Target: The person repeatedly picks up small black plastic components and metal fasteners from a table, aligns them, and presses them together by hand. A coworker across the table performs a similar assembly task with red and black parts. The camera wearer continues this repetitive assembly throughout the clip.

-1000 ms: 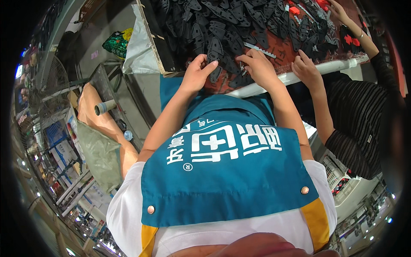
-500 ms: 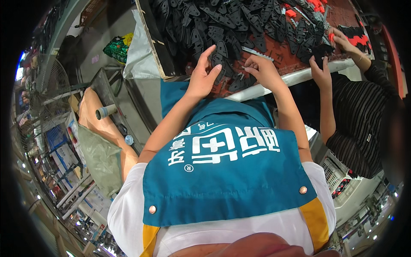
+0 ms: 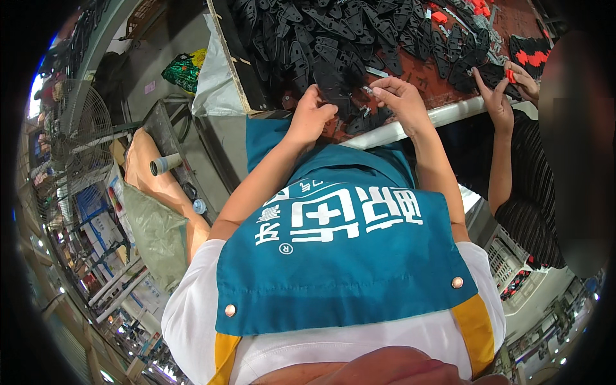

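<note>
My left hand (image 3: 310,120) is at the front edge of the heap, thumb and fingers curled about the near end of a flat black plastic part (image 3: 332,85), which is smeared by motion. To its right, my right hand (image 3: 405,108) pinches a small silvery metal piece (image 3: 367,90) between thumb and forefinger, just beside that part. Its exact kind is too small to make out. Below the fingers, further black parts with small metal bits (image 3: 366,119) lie near the table edge.
Many similar black parts (image 3: 301,25) cover the reddish table (image 3: 416,82), bordered left by a wooden board (image 3: 232,64) and in front by a white padded edge (image 3: 443,117). At right, a co-worker's hands (image 3: 499,106) hold a red piece (image 3: 511,76). A fan (image 3: 74,122) stands left.
My left hand has gone from spread fingers to curled ones, lower and slightly right, around the black part. My right hand has risen slightly. The co-worker's hands have moved right.
</note>
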The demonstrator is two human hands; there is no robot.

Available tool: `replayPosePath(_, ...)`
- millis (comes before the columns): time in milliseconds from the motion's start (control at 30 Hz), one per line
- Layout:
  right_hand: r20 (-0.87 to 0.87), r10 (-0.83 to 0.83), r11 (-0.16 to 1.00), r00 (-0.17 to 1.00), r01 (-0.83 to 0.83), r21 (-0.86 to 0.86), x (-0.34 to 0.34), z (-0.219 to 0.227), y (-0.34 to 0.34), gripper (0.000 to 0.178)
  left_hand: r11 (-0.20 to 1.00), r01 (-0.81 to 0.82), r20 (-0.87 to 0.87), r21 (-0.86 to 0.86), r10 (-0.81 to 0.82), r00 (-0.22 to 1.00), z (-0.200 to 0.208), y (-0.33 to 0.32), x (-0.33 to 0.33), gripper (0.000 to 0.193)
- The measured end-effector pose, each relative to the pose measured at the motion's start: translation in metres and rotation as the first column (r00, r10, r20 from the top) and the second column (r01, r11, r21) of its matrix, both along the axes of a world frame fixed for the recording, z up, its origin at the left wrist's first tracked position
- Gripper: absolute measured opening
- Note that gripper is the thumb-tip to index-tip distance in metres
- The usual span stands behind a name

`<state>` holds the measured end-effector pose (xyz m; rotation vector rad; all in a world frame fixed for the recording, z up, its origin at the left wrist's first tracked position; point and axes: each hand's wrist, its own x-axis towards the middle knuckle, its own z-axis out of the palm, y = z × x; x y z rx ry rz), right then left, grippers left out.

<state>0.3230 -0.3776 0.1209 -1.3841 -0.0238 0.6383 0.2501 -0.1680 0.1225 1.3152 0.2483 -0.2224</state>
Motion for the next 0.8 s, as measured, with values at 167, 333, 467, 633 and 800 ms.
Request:
replayPosePath(167, -0.174, 0.061, 0.964, 0.983, -0.013, 0.265, -0.006, -0.002, 0.004, 0.012, 0.955, -0.033, -0.095, -0.294, 0.005, 0.996, 0.016, -0.014, 0.011, 0.023)
replayPosePath(333, -0.058, 0.148, 0.982, 0.987, -0.14, 0.123, -0.009, 0.016, 0.002, 0.008, 0.997, 0.01, 0.018, -0.076, -0.009, 1.0, 0.025, -0.029, 0.021, 0.021)
replayPosePath(467, 0.197, 0.084, 0.991, 0.977, -0.102, 0.085, -0.015, -0.001, 0.001, 0.007, 0.998, 0.018, -0.001, 0.066, -0.018, 1.0, 0.026, -0.028, 0.022, 0.017)
replayPosePath(633, 0.663, 0.116, 0.993, 0.74, -0.081, -0.083, -0.019, 0.027, 0.003, 0.009, 0.992, -0.099, -0.102, -0.072, 0.091, 0.991, 0.005, -0.029, 0.022, 0.02)
replayPosePath(800, -0.059, 0.049, 0.901, 0.997, -0.019, 0.434, -0.018, 0.024, 0.005, 0.014, 0.98, -0.116, -0.048, -0.161, 0.11, 0.993, 0.01, -0.028, 0.02, 0.019)
